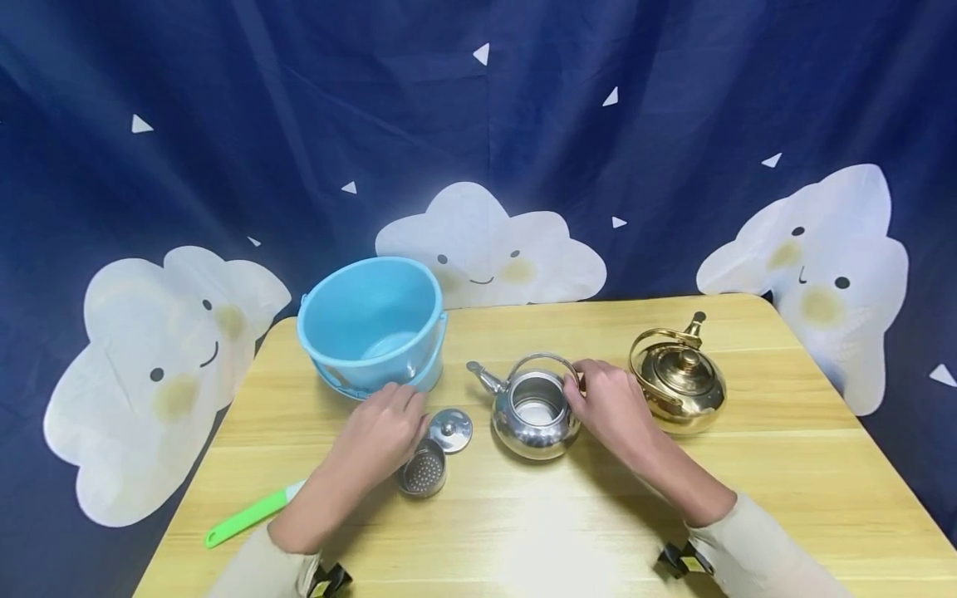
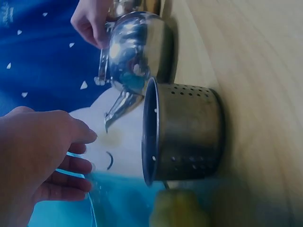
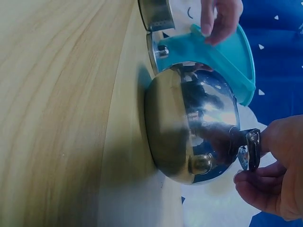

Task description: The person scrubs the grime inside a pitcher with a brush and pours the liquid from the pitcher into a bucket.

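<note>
A silver teapot (image 1: 535,438) without its lid stands upright on the table, its spout toward the left. My right hand (image 1: 615,407) holds the teapot's raised handle (image 3: 253,149) at its right side, thumb and fingers about it in the right wrist view. Over the table to the left hovers my left hand (image 1: 383,430), fingers loosely bent and nothing in them, as the left wrist view (image 2: 52,151) also shows. Just beside and below it, a perforated metal tea strainer (image 1: 424,475) stands with its mouth up. The silver lid (image 1: 453,432) lies between strainer and teapot, knob up.
Behind my left hand stands a light blue bucket (image 1: 437,353). A gold teapot (image 1: 694,407) with its lid on is right of my right hand. Left of my left forearm lies a tool with a green handle (image 1: 247,519). A dark blue curtain (image 1: 478,124) hangs beyond the table.
</note>
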Tool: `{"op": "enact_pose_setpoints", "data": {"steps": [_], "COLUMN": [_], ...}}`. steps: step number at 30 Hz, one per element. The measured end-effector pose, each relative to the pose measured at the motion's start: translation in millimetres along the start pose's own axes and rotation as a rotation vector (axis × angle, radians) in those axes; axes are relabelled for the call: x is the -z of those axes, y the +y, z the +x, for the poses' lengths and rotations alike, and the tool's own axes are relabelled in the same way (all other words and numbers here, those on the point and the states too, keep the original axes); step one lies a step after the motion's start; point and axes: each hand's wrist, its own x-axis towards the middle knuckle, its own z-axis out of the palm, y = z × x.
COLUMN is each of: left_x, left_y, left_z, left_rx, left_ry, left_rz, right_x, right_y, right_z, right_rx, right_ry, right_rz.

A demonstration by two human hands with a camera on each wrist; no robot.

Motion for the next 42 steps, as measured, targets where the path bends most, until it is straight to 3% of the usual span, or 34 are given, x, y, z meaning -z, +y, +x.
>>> {"op": "enact_pose_setpoints", "data": {"steps": [9,17,27,34,42], "left_x": [-8.1,-17.1,-32.9,-39.0,-42.7], "left_y": [9.6,13.5,12.5,10.1,8.7], "left_z": [29.7,51.9,75.5,85.0,85.8], "left_rx": [-0.067,-0.047,-0.108,-0.191,-0.206], "left_ry": [-0.056,-0.141,-0.250,-0.281,-0.384], "left_rz": [-0.040,-0.086,-0.100,-0.079,-0.128], "right_x": [4.0,4.3,2.0,2.8,1.9], "right_y": [-1.3,-0.7,2.3,2.2,0.5], "right_z": [-1.8,-3.0,-3.4,-1.8,-1.2], "right_rx": [-0.059,-0.070,-0.100,-0.136,-0.172], "right_ry": [-0.102,-0.126,-0.145,-0.186,-0.229], "right_rz": [0.018,0.037,0.073,0.096,0.112]}}
